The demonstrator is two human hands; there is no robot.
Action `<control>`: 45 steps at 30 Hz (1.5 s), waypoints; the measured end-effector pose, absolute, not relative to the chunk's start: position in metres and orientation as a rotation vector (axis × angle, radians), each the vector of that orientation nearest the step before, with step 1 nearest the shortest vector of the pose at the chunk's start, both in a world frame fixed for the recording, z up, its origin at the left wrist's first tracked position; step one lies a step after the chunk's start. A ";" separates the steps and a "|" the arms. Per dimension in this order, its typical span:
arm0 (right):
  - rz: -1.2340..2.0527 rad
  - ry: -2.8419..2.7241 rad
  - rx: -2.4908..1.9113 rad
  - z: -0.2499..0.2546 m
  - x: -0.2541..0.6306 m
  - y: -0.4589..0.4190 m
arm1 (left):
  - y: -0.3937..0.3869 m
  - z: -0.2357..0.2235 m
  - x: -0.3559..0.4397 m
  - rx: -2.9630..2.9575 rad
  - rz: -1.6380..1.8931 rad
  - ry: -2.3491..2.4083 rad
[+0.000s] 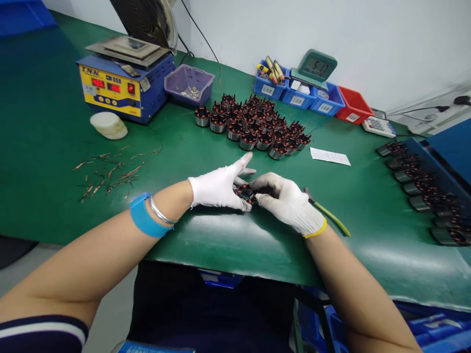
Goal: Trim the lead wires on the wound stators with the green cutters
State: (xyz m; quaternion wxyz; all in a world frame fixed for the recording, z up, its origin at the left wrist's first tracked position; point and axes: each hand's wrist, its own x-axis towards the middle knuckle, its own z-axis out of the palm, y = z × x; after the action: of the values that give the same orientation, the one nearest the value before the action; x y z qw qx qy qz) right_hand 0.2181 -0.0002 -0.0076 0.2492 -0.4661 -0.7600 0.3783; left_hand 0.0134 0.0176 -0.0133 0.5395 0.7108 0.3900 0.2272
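Both my hands wear white gloves and meet over the green tabletop near its front edge. Between them is a motor stator (246, 193), a black ring with copper windings. My left hand (221, 185) grips it from the left, thumb and fingers around its side, with the index finger stretched out away from it. At its right side the fingers of my right hand (282, 198) are pinched together, touching the stator's edge; a wire end between them is too small to make out. Green-handled cutters (331, 216) lie just right of my right hand.
Many stators (253, 122) stand grouped behind my hands, with another row (414, 189) at the right. Cut wire bits (110, 174) and a whitish block (108, 125) lie left, before a blue-yellow heating unit (110, 93). Small bins (298, 95) and a paper slip (330, 156) are farther back.
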 end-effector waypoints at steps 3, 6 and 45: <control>1.012 -1.991 -1.385 -0.007 0.214 -0.003 | 0.017 -0.010 0.014 1.702 0.460 0.891; 1.178 -1.794 -1.475 -0.008 0.214 -0.001 | 0.017 -0.007 0.014 1.760 0.414 0.887; 0.668 -2.617 -1.706 0.003 0.222 -0.021 | 0.027 -0.010 0.006 1.892 0.612 1.452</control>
State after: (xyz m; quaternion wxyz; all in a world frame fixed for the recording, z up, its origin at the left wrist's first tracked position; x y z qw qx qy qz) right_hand 0.2216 -0.0213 0.0031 -0.0262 -0.5339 -0.8189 0.2089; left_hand 0.0057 0.0269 -0.0098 0.3333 0.7244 0.5561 0.2343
